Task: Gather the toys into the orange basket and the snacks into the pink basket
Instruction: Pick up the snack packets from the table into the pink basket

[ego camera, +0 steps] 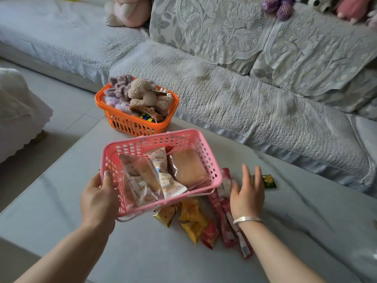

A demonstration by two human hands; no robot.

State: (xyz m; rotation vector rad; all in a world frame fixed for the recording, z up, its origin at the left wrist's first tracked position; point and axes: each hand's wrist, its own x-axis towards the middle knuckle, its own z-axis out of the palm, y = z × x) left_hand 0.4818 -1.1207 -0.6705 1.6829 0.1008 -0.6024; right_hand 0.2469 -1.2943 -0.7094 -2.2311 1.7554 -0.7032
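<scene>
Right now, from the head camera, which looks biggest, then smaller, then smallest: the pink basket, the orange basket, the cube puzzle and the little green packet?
1. pink basket, though it is nearer the camera, so its lead is unsure
2. orange basket
3. green packet and cube puzzle: look alike, and the cube is half hidden

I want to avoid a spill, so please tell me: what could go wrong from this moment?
1. The left hand holds the pink basket by one end only, and it looks tilted; the wrapped snacks inside could slide out.
2. The basket hangs over the yellow packets on the table, so it may hide some.
3. The small green packet lies beyond the open right hand and may be missed.
</scene>
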